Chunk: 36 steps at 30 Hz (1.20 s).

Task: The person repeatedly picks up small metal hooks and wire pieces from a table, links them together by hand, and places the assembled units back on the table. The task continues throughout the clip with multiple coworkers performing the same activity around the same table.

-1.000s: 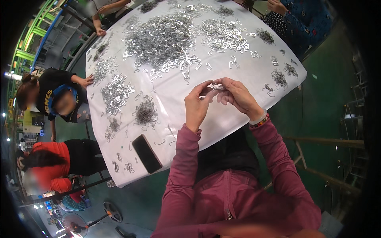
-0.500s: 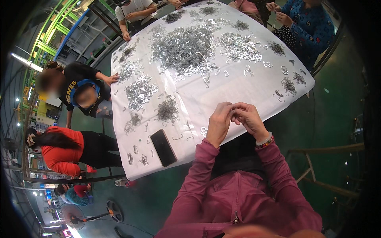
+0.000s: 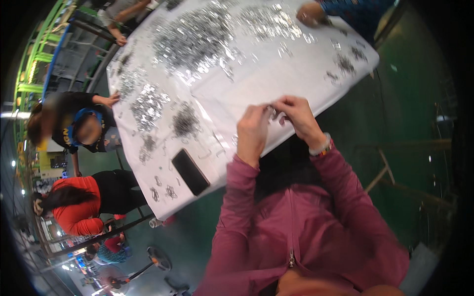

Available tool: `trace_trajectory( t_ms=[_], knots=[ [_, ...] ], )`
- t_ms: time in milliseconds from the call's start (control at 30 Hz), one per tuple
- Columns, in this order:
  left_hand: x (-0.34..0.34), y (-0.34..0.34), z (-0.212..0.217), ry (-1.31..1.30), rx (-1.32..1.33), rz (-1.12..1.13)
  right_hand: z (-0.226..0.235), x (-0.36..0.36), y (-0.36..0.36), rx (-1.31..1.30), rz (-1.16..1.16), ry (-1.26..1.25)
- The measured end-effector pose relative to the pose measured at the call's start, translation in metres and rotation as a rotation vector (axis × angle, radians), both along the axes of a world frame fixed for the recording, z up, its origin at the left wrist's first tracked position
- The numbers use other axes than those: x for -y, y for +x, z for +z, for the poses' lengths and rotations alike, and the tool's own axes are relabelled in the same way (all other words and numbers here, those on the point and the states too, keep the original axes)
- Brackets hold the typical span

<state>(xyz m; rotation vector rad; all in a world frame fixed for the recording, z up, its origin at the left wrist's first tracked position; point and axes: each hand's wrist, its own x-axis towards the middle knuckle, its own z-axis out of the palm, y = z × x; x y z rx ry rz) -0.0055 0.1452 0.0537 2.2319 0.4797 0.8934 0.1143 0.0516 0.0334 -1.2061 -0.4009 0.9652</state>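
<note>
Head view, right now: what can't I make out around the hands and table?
Head view: shape of the metal piece between the left hand and right hand, covered by them and blurred.
Head view: single pieces in the biggest pile of metal hooks, too small, blurred.
Head view: white table's far end, cut by the top edge.
Head view: whatever the blue-sleeved hand hides.

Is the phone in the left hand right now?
No: the phone lies on the white table, apart from and to the left of the left hand.
</note>
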Motion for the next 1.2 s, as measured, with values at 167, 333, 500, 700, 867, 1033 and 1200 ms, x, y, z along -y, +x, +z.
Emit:
trace_trajectory(
  t_ms=[167,333,500,700,867,1033,1200],
  knots=[
    [0.003,-0.003,-0.005,-0.445,-0.026,-0.06,-0.008,-0.003,-0.001,0.078,-0.05,-0.011],
    [0.002,0.003,-0.01,-0.246,-0.154,0.107,-0.017,-0.014,-0.004,0.318,-0.079,-0.151],
    [-0.001,0.003,-0.023,0.076,0.008,0.187,-0.026,-0.018,-0.01,0.17,-0.065,-0.135],
    [-0.005,-0.018,-0.02,-0.361,-0.134,0.111,-0.013,-0.019,-0.017,0.88,-0.096,-0.238],
    [-0.021,-0.025,-0.014,-0.922,-0.12,-0.086,0.002,-0.02,-0.011,0.562,0.127,-0.06],
    [-0.019,-0.029,-0.004,-1.195,-0.034,-0.112,0.013,-0.016,-0.004,0.192,0.219,0.009],
    [-0.016,-0.034,0.004,-1.177,-0.1,-0.124,0.017,-0.009,-0.007,0.263,0.17,-0.002]
  ],
)
